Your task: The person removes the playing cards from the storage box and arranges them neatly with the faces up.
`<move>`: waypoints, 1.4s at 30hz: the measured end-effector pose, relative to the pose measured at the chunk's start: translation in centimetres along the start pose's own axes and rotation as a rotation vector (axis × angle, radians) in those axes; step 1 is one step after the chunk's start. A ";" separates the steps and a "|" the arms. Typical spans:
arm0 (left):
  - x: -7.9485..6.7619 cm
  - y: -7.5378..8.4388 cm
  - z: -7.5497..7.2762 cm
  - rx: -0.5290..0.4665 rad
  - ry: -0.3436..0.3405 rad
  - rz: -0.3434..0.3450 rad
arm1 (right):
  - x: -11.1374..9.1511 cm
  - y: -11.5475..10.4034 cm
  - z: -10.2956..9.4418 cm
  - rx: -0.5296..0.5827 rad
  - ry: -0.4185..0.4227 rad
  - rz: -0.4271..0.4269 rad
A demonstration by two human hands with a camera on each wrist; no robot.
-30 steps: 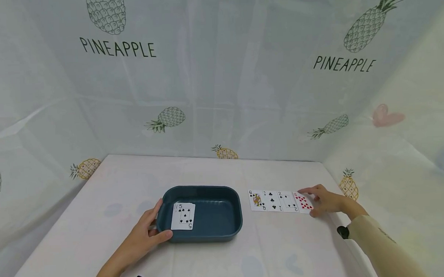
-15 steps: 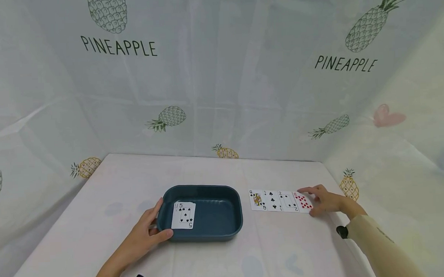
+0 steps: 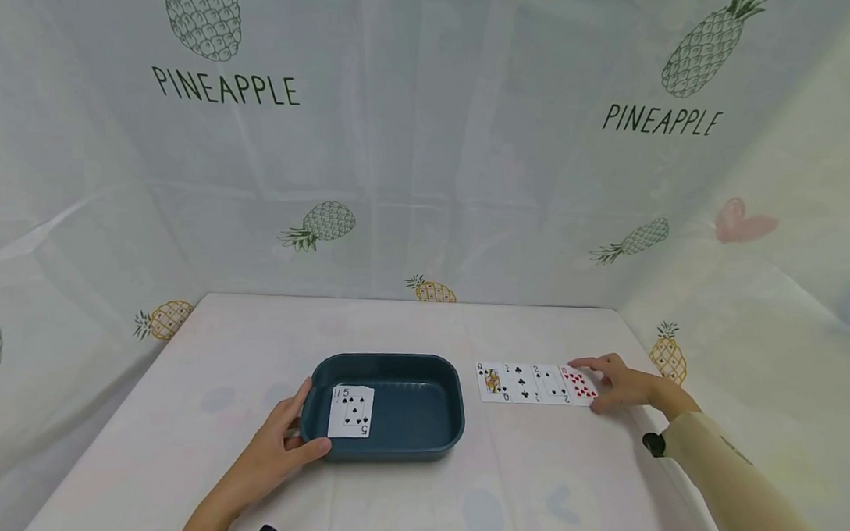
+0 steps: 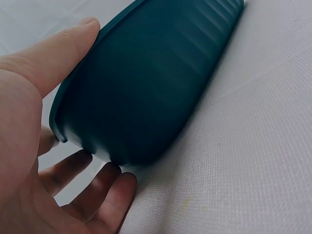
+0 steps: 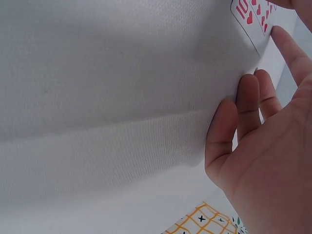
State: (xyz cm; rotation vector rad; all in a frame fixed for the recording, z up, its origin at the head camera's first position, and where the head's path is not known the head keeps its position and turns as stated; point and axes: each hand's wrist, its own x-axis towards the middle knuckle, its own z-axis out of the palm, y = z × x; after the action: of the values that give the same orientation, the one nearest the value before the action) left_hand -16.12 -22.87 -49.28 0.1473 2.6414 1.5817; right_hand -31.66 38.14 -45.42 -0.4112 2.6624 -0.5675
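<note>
A dark teal rectangular tray [image 3: 419, 452] sits on the table. My left hand [image 3: 276, 441] grips its left end, thumb at the near corner and fingers around the outer wall; in the left wrist view the thumb [image 4: 58, 51] lies along the rim. Inside, a five of spades [image 3: 351, 413] lies face up over at least one other card. My right hand [image 3: 622, 384] spans a ten of hearts [image 3: 577, 384], forefinger at its far edge and thumb at its near right corner. In the right wrist view, the other fingers [image 5: 248, 97] curl by the cloth.
Left of the ten, a black two [image 3: 552, 384], a three of clubs [image 3: 520, 382] and a queen [image 3: 491, 383] lie face up in a row, edge to edge. A white cloth [image 3: 405, 508] covers the table; a pineapple-print curtain [image 3: 421, 141] rises behind and at both sides.
My right thumb has drawn in slightly leftward at the ten of hearts. My left hand and the tray have kept their places; the head view has shifted only a little.
</note>
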 end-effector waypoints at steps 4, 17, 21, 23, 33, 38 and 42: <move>0.0 0.1 0.0 -0.001 0.000 -0.005 | 0.1 0.1 -0.1 -0.006 0.002 -0.018; 0.0 0.3 0.0 0.006 0.003 -0.002 | 0.2 0.1 -0.2 -0.006 -0.003 -0.023; 0.0 0.4 0.0 0.017 0.006 -0.002 | 0.3 0.1 -0.1 -0.006 -0.008 -0.010; -0.1 0.4 0.0 0.020 0.005 -0.006 | 0.2 0.0 -0.1 -0.004 -0.008 -0.005; -0.1 0.4 -0.1 0.021 0.006 -0.011 | -0.3 -1.2 0.2 0.007 0.020 0.013; -0.2 0.3 -0.1 0.019 0.003 -0.016 | -0.6 -2.0 0.3 0.025 0.066 -0.028; -0.2 0.2 -0.2 0.029 0.008 -0.019 | -0.5 -3.5 0.3 0.025 0.137 -0.121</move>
State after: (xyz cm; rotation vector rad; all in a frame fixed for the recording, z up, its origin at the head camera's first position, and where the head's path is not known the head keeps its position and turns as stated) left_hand -15.92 -22.93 -49.00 0.1177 2.6647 1.5420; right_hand -30.40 35.15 -44.01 -0.5477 2.7715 -0.6877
